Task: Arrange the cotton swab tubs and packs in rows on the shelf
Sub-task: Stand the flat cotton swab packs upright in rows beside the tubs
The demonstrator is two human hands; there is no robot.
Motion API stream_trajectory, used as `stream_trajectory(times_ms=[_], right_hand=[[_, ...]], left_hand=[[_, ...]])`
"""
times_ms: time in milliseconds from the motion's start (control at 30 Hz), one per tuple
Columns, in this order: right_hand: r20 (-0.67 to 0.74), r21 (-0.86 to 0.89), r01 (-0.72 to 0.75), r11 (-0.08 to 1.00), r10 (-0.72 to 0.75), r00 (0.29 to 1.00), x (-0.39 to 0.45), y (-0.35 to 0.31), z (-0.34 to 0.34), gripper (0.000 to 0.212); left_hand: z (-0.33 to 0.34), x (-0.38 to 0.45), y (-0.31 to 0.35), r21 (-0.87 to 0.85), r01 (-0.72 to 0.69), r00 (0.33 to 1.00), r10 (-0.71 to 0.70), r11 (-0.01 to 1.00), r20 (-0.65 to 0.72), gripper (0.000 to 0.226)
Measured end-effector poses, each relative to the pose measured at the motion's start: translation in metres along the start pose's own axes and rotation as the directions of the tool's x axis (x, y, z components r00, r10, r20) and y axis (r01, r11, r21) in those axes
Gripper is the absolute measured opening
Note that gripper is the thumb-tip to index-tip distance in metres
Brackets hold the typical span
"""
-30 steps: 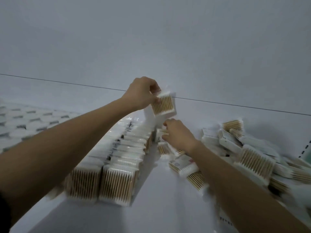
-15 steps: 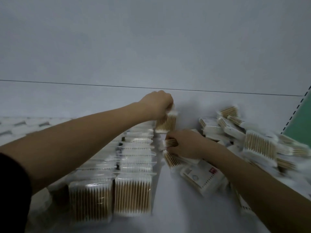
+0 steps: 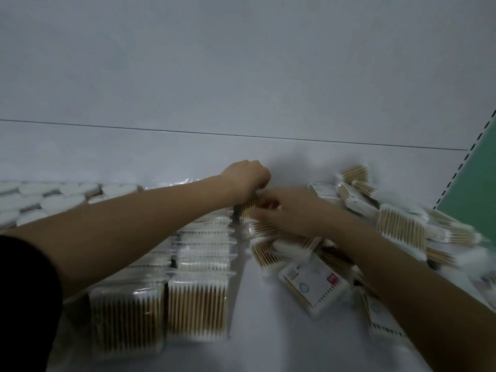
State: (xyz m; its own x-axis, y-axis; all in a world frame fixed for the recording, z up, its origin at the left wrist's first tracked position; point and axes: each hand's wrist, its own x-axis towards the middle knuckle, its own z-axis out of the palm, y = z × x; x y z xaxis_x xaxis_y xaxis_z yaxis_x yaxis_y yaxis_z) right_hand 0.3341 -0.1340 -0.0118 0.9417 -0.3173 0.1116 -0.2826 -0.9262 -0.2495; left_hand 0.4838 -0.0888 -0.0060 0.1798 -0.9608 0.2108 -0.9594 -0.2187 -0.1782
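two rows of clear cotton swab packs run away from the camera across the white shelf (image 3: pixel 268 331), the nearest pack of the left row (image 3: pixel 126 320) and the nearest pack of the right row (image 3: pixel 200 307) standing upright side by side, wooden stems vertical behind the plastic. a dark sleeve (image 3: pixel 26 302) sits at the lower left edge, and a bare forearm reaches out from it over the left row. to the right of the rows, a flat pack with a printed label (image 3: pixel 314 287) lies face up at the near edge of a loose heap of packs (image 3: pixel 400 232), which spreads toward the right and lies tumbled at many angles. further in, at the far end of the right row, the left hand (image 3: pixel 245 181) is curled in a pinching grip on the top of a swab pack (image 3: pixel 248 209) held upright there. the right hand (image 3: pixel 292 210) lies just beside it, fingers bent down over packs at the inner edge of the heap; motion blur hides whether that grip holds anything, so it cannot be told. at far left, round white tubs (image 3: pixel 40 197) sit in close rows. behind everything rises the pale back panel of the shelf (image 3: pixel 241 76), and a green surface (image 3: pixel 475 178) shows at the far right.
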Motion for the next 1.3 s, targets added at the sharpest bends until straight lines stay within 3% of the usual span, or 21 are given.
stream_trajectory(times_ms=[133,233,333,567,733,900,1000,1067,1133,1200,1300], right_hand=[[-0.212,0.092,-0.065,0.994,0.083,0.974,-0.008,0.001,-0.015,0.029],[-0.299,0.155,-0.095,0.983,0.139,0.944,-0.016,0.002,-0.020,0.024],[-0.333,0.192,-0.101,0.976,0.161,0.929,-0.026,0.001,-0.022,0.021],[-0.318,0.226,-0.079,0.971,0.150,0.936,-0.061,0.006,-0.025,0.019],[-0.358,0.354,0.018,0.935,0.117,0.926,-0.117,0.012,-0.011,0.020],[-0.428,0.576,0.109,0.810,0.184,0.885,-0.167,0.013,0.029,0.009],[-0.554,0.551,0.242,0.798,0.133,0.822,-0.194,0.001,0.057,0.009],[-0.544,0.567,0.269,0.779,0.109,0.832,-0.203,-0.002,0.065,0.010],[-0.485,0.626,0.254,0.737,0.113,0.867,-0.202,0.002,0.065,0.011],[-0.452,0.663,0.227,0.713,0.140,0.881,-0.198,0.007,0.065,0.013],[-0.495,0.664,0.238,0.708,0.178,0.851,-0.194,0.010,0.067,0.011]], left_hand=[[0.002,-0.001,-0.001,-0.062,0.000,1.000,0.001,0.998,0.009,0.012],[0.003,-0.004,-0.002,-0.069,-0.043,0.998,0.041,0.997,-0.037,0.026],[-0.008,-0.014,-0.001,-0.116,-0.033,0.992,0.018,0.993,-0.127,0.038],[-0.051,-0.074,0.054,-0.407,0.049,0.941,-0.179,0.912,-0.288,0.026],[-0.034,-0.134,0.130,-0.704,0.119,0.852,-0.436,0.700,-0.290,0.024],[0.022,-0.159,0.188,-0.773,0.230,0.821,-0.544,0.591,-0.172,0.054],[0.024,-0.165,0.203,-0.905,0.193,0.827,-0.560,0.380,-0.059,0.066],[0.024,-0.168,0.204,-0.959,0.152,0.813,-0.581,0.238,-0.015,0.076],[0.024,-0.170,0.206,-0.958,0.153,0.795,-0.606,0.241,-0.025,0.080],[0.022,-0.172,0.210,-0.926,0.192,0.767,-0.639,0.324,-0.064,0.072],[0.020,-0.177,0.214,-0.918,0.189,0.720,-0.684,0.349,-0.112,0.050]])
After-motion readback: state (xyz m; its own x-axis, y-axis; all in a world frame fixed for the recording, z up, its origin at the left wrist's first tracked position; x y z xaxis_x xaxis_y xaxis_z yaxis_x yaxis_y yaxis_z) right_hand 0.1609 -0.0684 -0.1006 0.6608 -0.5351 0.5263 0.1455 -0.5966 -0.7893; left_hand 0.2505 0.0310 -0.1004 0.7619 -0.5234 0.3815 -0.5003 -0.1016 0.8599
